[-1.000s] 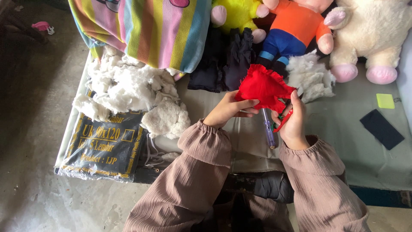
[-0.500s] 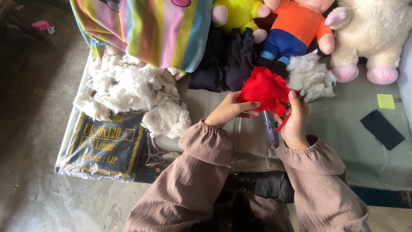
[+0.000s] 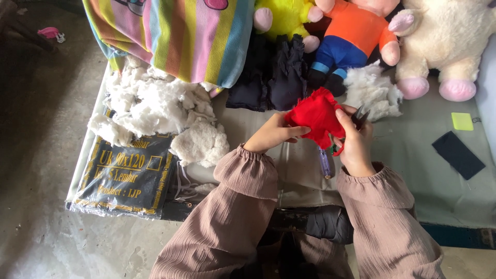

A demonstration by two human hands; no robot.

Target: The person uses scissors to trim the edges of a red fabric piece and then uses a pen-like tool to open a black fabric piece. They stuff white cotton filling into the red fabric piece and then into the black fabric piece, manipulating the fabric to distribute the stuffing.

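My left hand (image 3: 272, 134) pinches the left edge of a small red fabric piece (image 3: 315, 117) held over the grey work surface (image 3: 413, 155). My right hand (image 3: 355, 142) grips the same red piece from the right and also holds small dark scissors (image 3: 359, 117), whose blades stick up beside the fabric. A pen-like purple and clear tube (image 3: 325, 163) lies under my hands. Both sleeves are dusty pink.
White stuffing (image 3: 155, 111) is heaped at the left, with a smaller tuft (image 3: 371, 92) at the right. A black plastic packet (image 3: 126, 178), striped fabric (image 3: 175, 36), dark cloth (image 3: 274, 72), plush toys (image 3: 356, 36) (image 3: 444, 46), a black patch (image 3: 458, 154) and yellow note (image 3: 461, 121) surround them.
The red fabric has been turned and lifted slightly between my hands; my right hand shifted up along its right side with the scissors.
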